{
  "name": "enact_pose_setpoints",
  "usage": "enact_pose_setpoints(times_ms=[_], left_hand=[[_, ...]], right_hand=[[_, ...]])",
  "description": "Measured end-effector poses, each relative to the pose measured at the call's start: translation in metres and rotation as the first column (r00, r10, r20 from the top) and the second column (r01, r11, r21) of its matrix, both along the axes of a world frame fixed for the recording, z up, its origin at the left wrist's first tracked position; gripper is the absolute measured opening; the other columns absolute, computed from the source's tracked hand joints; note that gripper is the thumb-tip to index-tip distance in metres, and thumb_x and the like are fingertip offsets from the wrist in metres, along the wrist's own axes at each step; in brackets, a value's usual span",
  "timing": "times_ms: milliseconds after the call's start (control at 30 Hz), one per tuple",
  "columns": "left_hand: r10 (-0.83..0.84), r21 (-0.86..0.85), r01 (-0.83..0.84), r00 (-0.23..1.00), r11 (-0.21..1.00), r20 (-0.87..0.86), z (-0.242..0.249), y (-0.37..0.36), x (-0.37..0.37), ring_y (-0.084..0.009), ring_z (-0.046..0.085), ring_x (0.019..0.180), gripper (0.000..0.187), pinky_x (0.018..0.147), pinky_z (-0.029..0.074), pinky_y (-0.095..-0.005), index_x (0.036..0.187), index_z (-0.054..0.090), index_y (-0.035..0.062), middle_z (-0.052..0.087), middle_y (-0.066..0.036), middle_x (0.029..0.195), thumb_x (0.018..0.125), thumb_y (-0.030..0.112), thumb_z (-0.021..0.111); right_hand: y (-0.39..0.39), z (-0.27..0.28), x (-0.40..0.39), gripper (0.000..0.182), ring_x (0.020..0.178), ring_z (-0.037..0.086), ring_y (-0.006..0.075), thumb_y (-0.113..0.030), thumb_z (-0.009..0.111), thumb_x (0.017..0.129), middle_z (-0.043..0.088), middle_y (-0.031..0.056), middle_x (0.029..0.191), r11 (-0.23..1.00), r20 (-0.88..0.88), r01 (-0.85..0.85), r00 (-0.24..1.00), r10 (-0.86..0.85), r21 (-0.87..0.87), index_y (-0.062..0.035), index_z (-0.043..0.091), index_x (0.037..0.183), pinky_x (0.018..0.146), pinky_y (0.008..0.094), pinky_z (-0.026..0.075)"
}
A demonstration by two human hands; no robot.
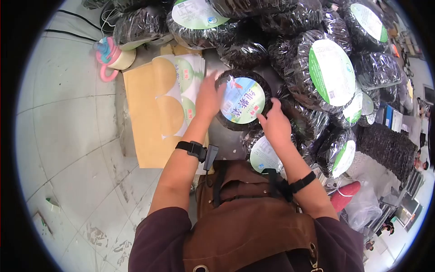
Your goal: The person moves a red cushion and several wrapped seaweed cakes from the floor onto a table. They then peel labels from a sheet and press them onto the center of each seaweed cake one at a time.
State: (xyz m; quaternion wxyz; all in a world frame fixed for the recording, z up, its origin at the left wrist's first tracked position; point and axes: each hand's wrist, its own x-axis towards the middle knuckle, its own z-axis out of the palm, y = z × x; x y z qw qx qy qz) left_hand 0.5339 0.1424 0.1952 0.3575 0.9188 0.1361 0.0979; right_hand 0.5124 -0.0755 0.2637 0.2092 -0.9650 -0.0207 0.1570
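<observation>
A round, dark seaweed pack (231, 125) in clear wrap lies in front of me, with a round blue-and-green printed label (244, 100) on its top. My left hand (209, 96) is at the pack's left edge, its fingers smeared by motion. On the opposite side, my right hand (275, 123) grips the pack's edge, thumb by the label's rim and index finger along the side. Left of the pack lies a stack of label sheets (140, 97); its top sheet has round bare patches and some round labels left on it.
Wrapped seaweed packs with green-and-white labels (333, 75) are piled behind and to the right. A labelled pack (265, 154) sits close by my right forearm. A cup with a pink handle (115, 58) stands at the back left. Tiled floor (72, 149) spreads leftward.
</observation>
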Motion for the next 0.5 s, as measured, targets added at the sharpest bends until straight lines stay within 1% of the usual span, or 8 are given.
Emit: enact_pose_setpoints(times_ms=[33, 100, 200, 267, 333, 400, 467, 500], left_hand=[[-0.002, -0.276, -0.030, 0.994, 0.961, -0.112, -0.010, -0.001, -0.002, -0.0360, 0.046, 0.120, 0.074, 0.099, 0.039, -0.0399, 0.132, 0.041, -0.0025, 0.047, -0.023, 0.130, 0.073, 0.029, 0.074], [-0.031, -0.604, -0.161, 0.955, 0.780, -0.295, -0.016, -0.002, -0.001, -0.0315, 0.049, 0.120, 0.092, 0.098, 0.041, -0.0363, 0.138, 0.031, -0.0062, 0.045, -0.025, 0.133, 0.070, 0.033, 0.078], [-0.043, -0.692, -0.221, 0.938, 0.687, -0.343, -0.005, 0.003, -0.007, -0.0265, 0.051, 0.114, 0.089, 0.095, 0.042, -0.0351, 0.139, 0.033, -0.0001, 0.050, -0.019, 0.126, 0.071, 0.036, 0.079], [-0.032, -0.758, -0.319, 0.912, 0.569, -0.408, 0.009, 0.016, -0.016, -0.0256, 0.050, 0.113, 0.091, 0.095, 0.041, -0.0343, 0.138, 0.033, 0.0001, 0.049, -0.018, 0.126, 0.068, 0.032, 0.081], [0.003, -0.790, -0.332, 0.922, 0.516, -0.386, 0.033, 0.030, -0.045, -0.0257, 0.049, 0.116, 0.089, 0.097, 0.040, -0.0344, 0.138, 0.033, 0.0000, 0.047, -0.017, 0.128, 0.068, 0.027, 0.081], [0.113, -0.819, -0.293, 0.955, 0.493, -0.274, 0.055, 0.036, -0.092, -0.0255, 0.048, 0.118, 0.085, 0.099, 0.039, -0.0358, 0.137, 0.033, 0.0014, 0.047, -0.016, 0.130, 0.069, 0.021, 0.080], [0.246, -0.876, -0.325, 0.937, 0.357, -0.248, 0.066, 0.040, -0.145, -0.0245, 0.047, 0.118, 0.081, 0.099, 0.039, -0.0376, 0.137, 0.032, 0.0031, 0.047, -0.014, 0.130, 0.071, 0.017, 0.077], [0.299, -0.899, -0.368, 0.908, 0.235, -0.294, 0.073, 0.038, -0.168, -0.0241, 0.047, 0.118, 0.079, 0.099, 0.039, -0.0384, 0.137, 0.031, 0.0034, 0.046, -0.014, 0.130, 0.073, 0.015, 0.076]], right_hand=[[-0.003, 0.006, 0.000, 0.062, 0.081, 0.063, 0.0395, -0.028, 0.070, 0.079, 0.062, 0.0244, 0.098, 0.995, -0.165, 0.087, 0.983, -0.079, 0.040, -0.0028, 0.036, 0.124, 0.068, 0.0449, 0.051], [-0.004, -0.006, -0.001, 0.063, 0.083, 0.063, 0.0393, -0.028, 0.071, 0.079, 0.062, 0.0241, 0.097, 0.997, -0.103, 0.072, 0.992, -0.070, 0.016, -0.0027, 0.035, 0.125, 0.070, 0.0445, 0.051], [-0.011, -0.028, -0.006, 0.066, 0.082, 0.063, 0.0324, -0.025, 0.073, 0.077, 0.061, 0.0179, 0.087, 0.999, 0.051, 0.043, 0.998, -0.044, 0.020, -0.0008, 0.037, 0.126, 0.074, 0.0380, 0.050], [-0.023, -0.038, -0.005, 0.066, 0.075, 0.059, 0.0226, -0.020, 0.075, 0.074, 0.057, 0.0115, 0.081, 0.901, -0.122, 0.189, 0.981, -0.153, 0.391, 0.0009, 0.041, 0.126, 0.073, 0.0311, 0.050], [-0.028, -0.037, -0.012, 0.070, 0.076, 0.055, 0.0175, -0.017, 0.078, 0.071, 0.054, 0.0089, 0.089, 0.797, -0.206, 0.257, 0.964, -0.169, 0.547, 0.0016, 0.042, 0.128, 0.074, 0.0289, 0.049], [-0.021, -0.011, -0.021, 0.073, 0.085, 0.056, 0.0137, -0.007, 0.073, 0.074, 0.051, 0.0052, 0.099, 0.569, -0.438, 0.386, 0.898, -0.051, 0.726, -0.0003, 0.036, 0.136, 0.075, 0.0264, 0.049], [-0.007, -0.004, -0.026, 0.089, 0.107, 0.051, 0.0195, -0.007, 0.073, 0.073, 0.049, 0.0115, 0.118, 0.644, -0.373, 0.219, 0.921, 0.110, 0.733, -0.0055, 0.022, 0.146, 0.085, 0.0290, 0.048], [0.003, 0.001, -0.027, 0.091, 0.114, 0.048, 0.0214, -0.009, 0.073, 0.073, 0.046, 0.0129, 0.126, 0.635, -0.515, 0.306, 0.840, 0.171, 0.710, -0.0060, 0.021, 0.147, 0.090, 0.0308, 0.046]])
